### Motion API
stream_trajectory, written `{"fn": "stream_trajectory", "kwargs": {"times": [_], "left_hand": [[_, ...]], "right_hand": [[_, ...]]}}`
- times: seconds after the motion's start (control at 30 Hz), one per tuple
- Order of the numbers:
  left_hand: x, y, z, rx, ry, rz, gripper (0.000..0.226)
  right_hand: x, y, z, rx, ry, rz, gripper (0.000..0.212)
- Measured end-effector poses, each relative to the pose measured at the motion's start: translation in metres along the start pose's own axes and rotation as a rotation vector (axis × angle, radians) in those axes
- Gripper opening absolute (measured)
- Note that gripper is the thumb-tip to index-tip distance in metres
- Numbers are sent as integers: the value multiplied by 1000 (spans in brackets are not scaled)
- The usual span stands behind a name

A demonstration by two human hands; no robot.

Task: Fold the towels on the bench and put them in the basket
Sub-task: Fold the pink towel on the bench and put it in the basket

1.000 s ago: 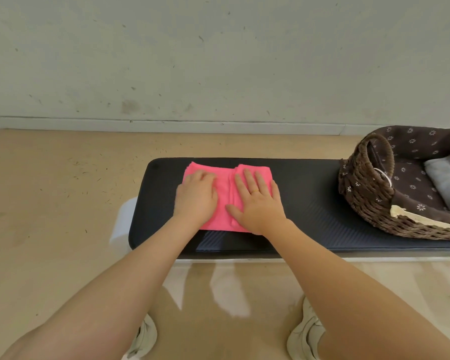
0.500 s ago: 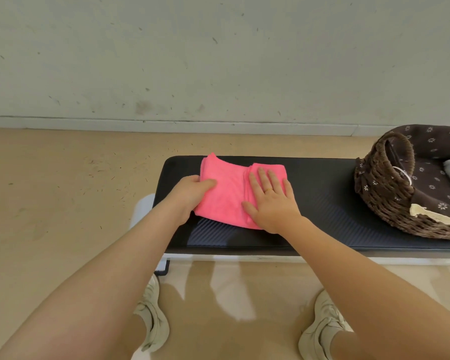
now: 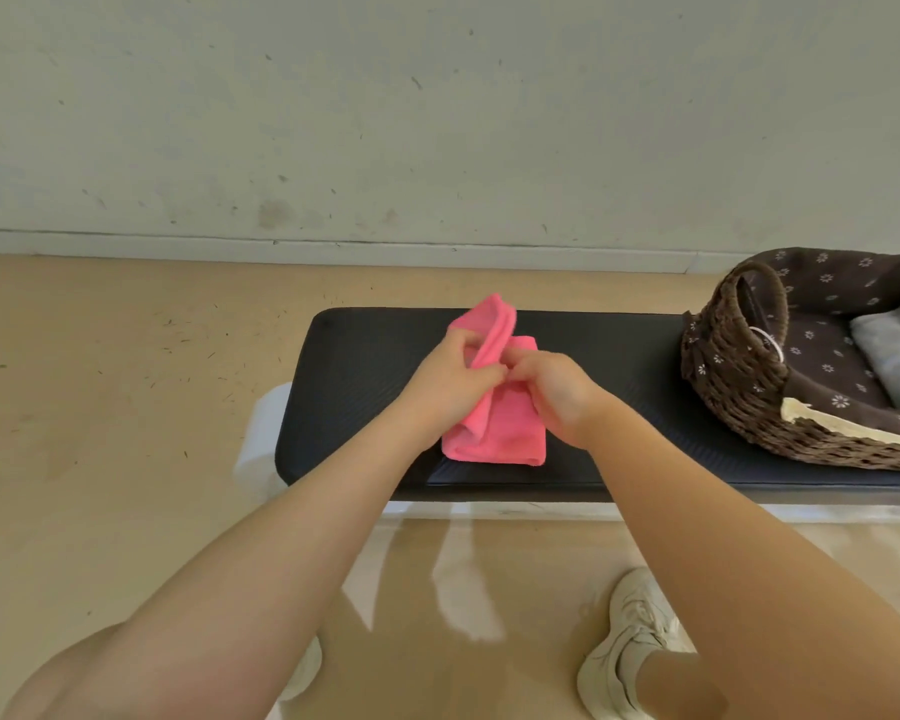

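On the black padded bench (image 3: 365, 376), a little left of its middle, lies a pink towel (image 3: 505, 433), already folded into a narrow stack whose near edge rests flat on the pad. Its left flap is raised off the surface, standing up in a fold that reaches toward the far edge of the bench. The person's left hand (image 3: 450, 384) grips that raised flap, fingers curled round the cloth from the left. The right hand (image 3: 554, 389) sits just beside it on the right part of the towel, fingers curled in and pinching the fabric, so that the two hands nearly touch over the middle of the stack. Both forearms reach in from the near side.

At the right end of the bench stands a dark wicker basket (image 3: 733, 387) with an arched handle and a brown flower-print lining (image 3: 822, 356); a cream trim shows along its near rim. Inside it, toward the right, lies a pale grey towel (image 3: 889, 350), partly cut off by the picture's edge. The basket is well apart from the pink towel, with bare pad between them.

Below the bench, a pale sneaker (image 3: 627, 646) stands on the tan floor (image 3: 100, 407) at the near right. A grey scuffed wall (image 3: 385, 122) rises beyond the bench.
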State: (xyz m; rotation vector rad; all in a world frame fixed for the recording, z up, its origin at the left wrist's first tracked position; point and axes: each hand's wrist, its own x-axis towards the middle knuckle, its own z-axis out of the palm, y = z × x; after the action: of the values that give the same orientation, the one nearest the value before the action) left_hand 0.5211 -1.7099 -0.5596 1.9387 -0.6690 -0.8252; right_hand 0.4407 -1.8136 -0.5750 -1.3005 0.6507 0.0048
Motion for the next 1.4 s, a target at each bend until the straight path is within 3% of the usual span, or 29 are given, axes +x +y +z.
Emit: {"fn": "stream_trajectory", "kwargs": {"times": [0.07,0.17,0.27,0.4,0.53,0.63,0.8,0.87,0.9,0.97,1.0,1.07,1.1,1.17,1.3,1.4], "left_hand": [[2,-1,14,107,-26,42,41],[5,-3,25,112,-29,53,37],[7,-5,27,84,-61,41,27],[8,-15,20,490,-35,243,25],[5,-30,17,838,-28,311,60],[5,-40,19,949,-92,330,76],[16,-39,12,941,-204,261,96],[20,-34,9,991,-242,240,105],[22,-31,8,1017,-261,233,108],[24,-25,7,1040,-293,235,114],[24,-22,5,1024,-315,237,117],[20,-20,-3,857,-386,218,122],[16,-21,-8,702,-419,179,124],[8,-26,-22,435,-429,109,123],[-6,-38,-37,489,-449,165,92],[-9,-39,-34,430,-429,137,70]], "right_hand": [[-2,0,-6,143,78,-13,30],[4,2,-11,61,130,-20,34],[8,0,-5,-306,246,-79,31],[14,2,-1,-708,461,-220,60],[15,23,-7,-981,543,-93,68],[14,40,-15,-1056,573,-30,67],[20,30,-28,-1094,445,144,82],[16,16,-27,-1066,484,103,85],[12,11,-26,-1061,530,6,79],[-1,6,-21,-1131,562,-338,43],[-7,5,-17,-1188,485,-453,25],[-20,7,-8,-1276,233,-490,14],[-24,10,-5,-1339,131,-444,16],[-29,16,2,-1502,80,-405,29],[-34,27,17,-1810,103,-347,66],[-33,32,18,-1914,164,-377,69]]}}
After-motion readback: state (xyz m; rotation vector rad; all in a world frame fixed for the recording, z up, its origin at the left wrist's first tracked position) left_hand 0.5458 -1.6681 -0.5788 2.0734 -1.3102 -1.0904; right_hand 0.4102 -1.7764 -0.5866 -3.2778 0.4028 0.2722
